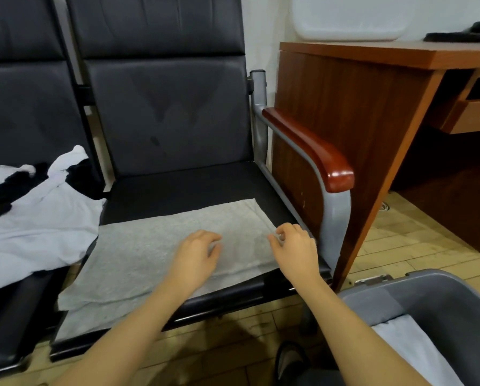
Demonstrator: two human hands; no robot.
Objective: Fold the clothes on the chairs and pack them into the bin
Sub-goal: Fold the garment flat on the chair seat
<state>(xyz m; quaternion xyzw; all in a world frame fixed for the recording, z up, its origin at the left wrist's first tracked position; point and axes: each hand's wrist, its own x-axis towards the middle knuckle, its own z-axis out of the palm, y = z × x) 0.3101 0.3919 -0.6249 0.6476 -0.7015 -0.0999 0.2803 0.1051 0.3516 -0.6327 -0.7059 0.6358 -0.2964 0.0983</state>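
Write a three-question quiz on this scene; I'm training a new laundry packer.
1. True or false: the grey garment lies flat on the right-hand seat.
2. Where is the bin? A) on the desk B) on the floor, right of the chairs C) on the left seat
3. Fill in: the unfolded white and black clothes lie on the ___ seat.

Key: 1 true; 2 B; 3 left. Both the left hand and right hand hover over the garment with fingers loosely curled, gripping nothing.
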